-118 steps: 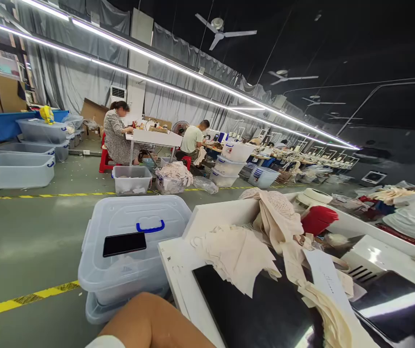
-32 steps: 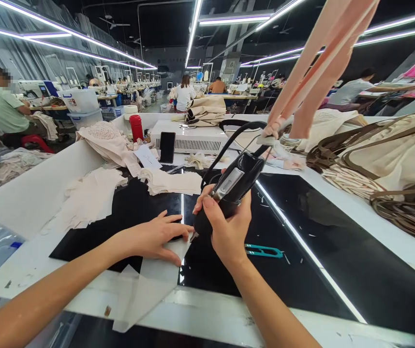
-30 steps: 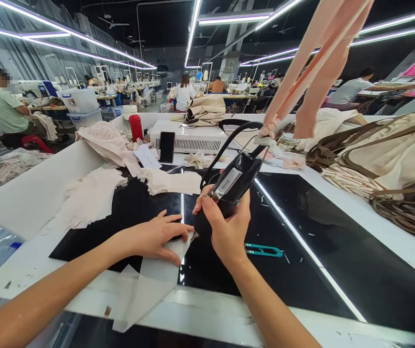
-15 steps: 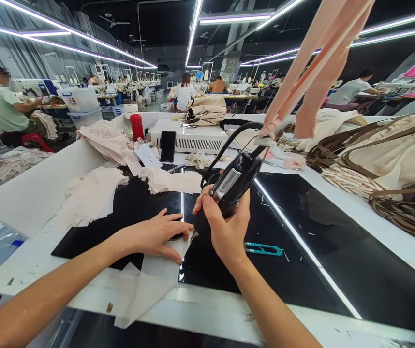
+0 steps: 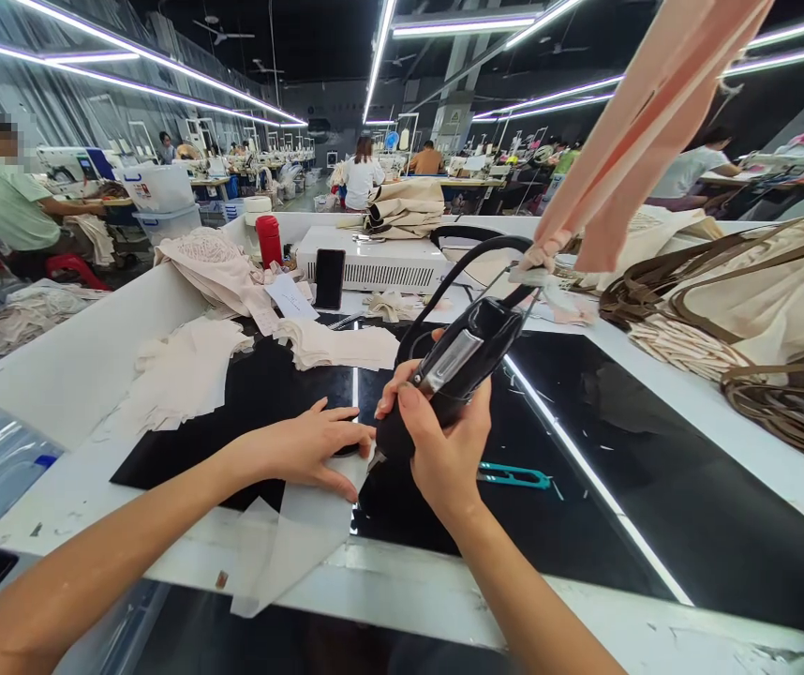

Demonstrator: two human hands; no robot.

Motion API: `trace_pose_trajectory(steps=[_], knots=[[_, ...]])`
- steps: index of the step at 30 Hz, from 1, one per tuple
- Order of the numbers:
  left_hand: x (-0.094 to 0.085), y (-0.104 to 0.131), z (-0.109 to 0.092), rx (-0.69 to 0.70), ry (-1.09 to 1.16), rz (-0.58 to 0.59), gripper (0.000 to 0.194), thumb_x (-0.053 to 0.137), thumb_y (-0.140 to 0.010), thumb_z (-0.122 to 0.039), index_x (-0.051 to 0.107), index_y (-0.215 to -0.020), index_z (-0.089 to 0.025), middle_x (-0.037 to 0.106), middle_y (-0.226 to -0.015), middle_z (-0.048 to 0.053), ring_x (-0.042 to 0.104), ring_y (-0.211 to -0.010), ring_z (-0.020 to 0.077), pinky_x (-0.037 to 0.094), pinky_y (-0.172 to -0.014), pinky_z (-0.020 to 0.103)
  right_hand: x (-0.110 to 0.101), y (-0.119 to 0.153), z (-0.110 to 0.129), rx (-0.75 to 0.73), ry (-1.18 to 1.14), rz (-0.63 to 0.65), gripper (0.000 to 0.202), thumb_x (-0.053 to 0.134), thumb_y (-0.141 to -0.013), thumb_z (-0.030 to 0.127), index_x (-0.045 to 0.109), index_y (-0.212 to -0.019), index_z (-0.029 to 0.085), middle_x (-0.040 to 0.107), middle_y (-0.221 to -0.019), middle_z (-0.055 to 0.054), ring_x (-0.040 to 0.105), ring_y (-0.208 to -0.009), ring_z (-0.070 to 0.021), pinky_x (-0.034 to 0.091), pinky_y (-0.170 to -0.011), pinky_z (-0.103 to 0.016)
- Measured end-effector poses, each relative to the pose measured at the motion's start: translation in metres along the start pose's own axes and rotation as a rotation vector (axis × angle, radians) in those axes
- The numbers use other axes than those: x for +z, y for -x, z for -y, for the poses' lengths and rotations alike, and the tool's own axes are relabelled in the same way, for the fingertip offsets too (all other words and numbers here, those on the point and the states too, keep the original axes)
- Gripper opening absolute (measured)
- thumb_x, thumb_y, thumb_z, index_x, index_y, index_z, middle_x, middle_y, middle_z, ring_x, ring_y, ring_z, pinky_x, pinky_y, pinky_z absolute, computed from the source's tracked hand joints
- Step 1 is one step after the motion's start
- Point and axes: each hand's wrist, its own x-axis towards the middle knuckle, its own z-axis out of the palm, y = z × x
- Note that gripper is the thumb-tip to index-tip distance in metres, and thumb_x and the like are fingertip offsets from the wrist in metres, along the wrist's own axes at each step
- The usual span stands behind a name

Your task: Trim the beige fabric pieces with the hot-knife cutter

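My right hand [image 5: 444, 431] is wrapped round a black corded electric cutter [image 5: 476, 342] with a shiny metal plate on its side. The cutter is tilted, and its narrow tip points down at the edge of a pale thin fabric piece [image 5: 314, 511]. Flat on that fabric lies my left hand [image 5: 314, 450], fingers spread, close to the left of the tip. A dark rounded edge shows under its fingers; what it belongs to is hidden. Teal thread snips [image 5: 514, 475] lie on the black board [image 5: 585, 412], right of my right hand.
Stacks of cut pale fabric [image 5: 187, 375] lie left. Farther back are a phone [image 5: 330, 278], a red bottle [image 5: 269, 241] and a white vented box [image 5: 374, 258]. Peach strips [image 5: 647, 141] hang by the cutter's cord. Brown-edged fabric [image 5: 739, 291] is piled right. A person [image 5: 5, 202] sits far left.
The view has shifted slightly, so most things sit a little farther right. My left hand stays flat on the fabric, and my right hand keeps its grip on the cutter.
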Motion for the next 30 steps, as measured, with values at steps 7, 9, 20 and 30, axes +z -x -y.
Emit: trace_pose_trajectory(steps=[7, 9, 20, 30], knots=[[0.002, -0.001, 0.004, 0.012, -0.017, 0.0, 0.04, 0.076, -0.09, -0.043, 0.061, -0.122, -0.026, 0.06, -0.14, 0.008, 0.028, -0.154, 0.0341, 0.011, -0.122, 0.071, 0.003, 0.002, 0.004, 0.011, -0.03, -0.002, 0.03, 0.075, -0.087, 0.03, 0.052, -0.106, 0.028, 0.064, -0.083, 0.006, 0.06, -0.058, -0.0133, 0.056, -0.058, -0.029], [0.004, -0.002, 0.008, 0.019, -0.029, -0.002, 0.046, 0.077, -0.089, -0.045, 0.06, -0.126, -0.027, 0.057, -0.144, 0.008, 0.026, -0.155, 0.0339, 0.009, -0.122, 0.072, 0.004, 0.005, 0.005, 0.013, -0.058, 0.008, 0.032, 0.076, -0.086, 0.031, 0.052, -0.107, 0.029, 0.064, -0.082, 0.006, 0.06, -0.058, -0.0132, 0.056, -0.059, -0.03], [0.005, -0.004, 0.013, 0.041, -0.047, -0.012, 0.049, 0.08, -0.085, -0.049, 0.061, -0.123, -0.025, 0.055, -0.147, 0.011, 0.026, -0.154, 0.0374, 0.007, -0.119, 0.076, 0.005, 0.011, 0.009, 0.042, -0.057, 0.03, 0.031, 0.075, -0.086, 0.032, 0.052, -0.107, 0.028, 0.063, -0.083, 0.005, 0.059, -0.059, -0.0136, 0.056, -0.059, -0.03], [0.004, -0.005, 0.009, 0.027, -0.05, 0.0, 0.055, 0.083, -0.083, -0.043, 0.058, -0.128, -0.025, 0.055, -0.148, 0.011, 0.025, -0.155, 0.038, 0.009, -0.12, 0.075, 0.007, 0.018, 0.01, 0.09, -0.074, 0.032, 0.026, 0.074, -0.088, 0.027, 0.055, -0.106, 0.029, 0.065, -0.086, 0.005, 0.062, -0.067, -0.0134, 0.056, -0.065, -0.029]])
